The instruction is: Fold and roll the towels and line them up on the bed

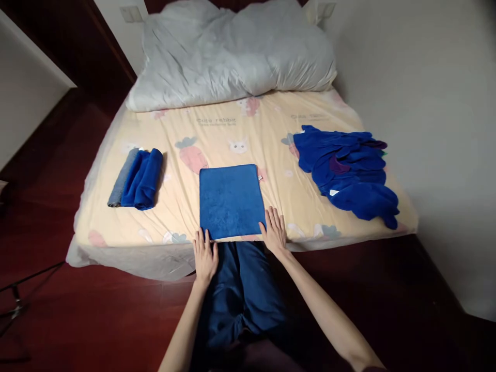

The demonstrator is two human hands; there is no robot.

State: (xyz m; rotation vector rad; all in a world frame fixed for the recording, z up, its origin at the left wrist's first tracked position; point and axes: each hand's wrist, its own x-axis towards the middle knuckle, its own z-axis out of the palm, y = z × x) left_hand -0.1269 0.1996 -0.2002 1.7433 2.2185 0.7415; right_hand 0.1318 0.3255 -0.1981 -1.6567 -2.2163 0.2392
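A square blue towel [231,200] lies flat on the bed in front of me, with a small white tag on its right edge. At its near left corner rests my left hand [205,257], fingers stretched out. My right hand [274,231] lies flat by the near right corner, its thumb at the towel's edge and the other fingers on the sheet. Several rolled towels [139,178], one grey and the others blue, sit side by side to the left. A loose heap of blue towels [349,173], with some purple showing, lies to the right.
The yellow patterned sheet [232,142] covers the bed. A bunched grey quilt [236,51] lies across its far end. A wall [426,129] stands close on the right. Part of a black metal stand [16,302] shows at the lower left above the dark red floor.
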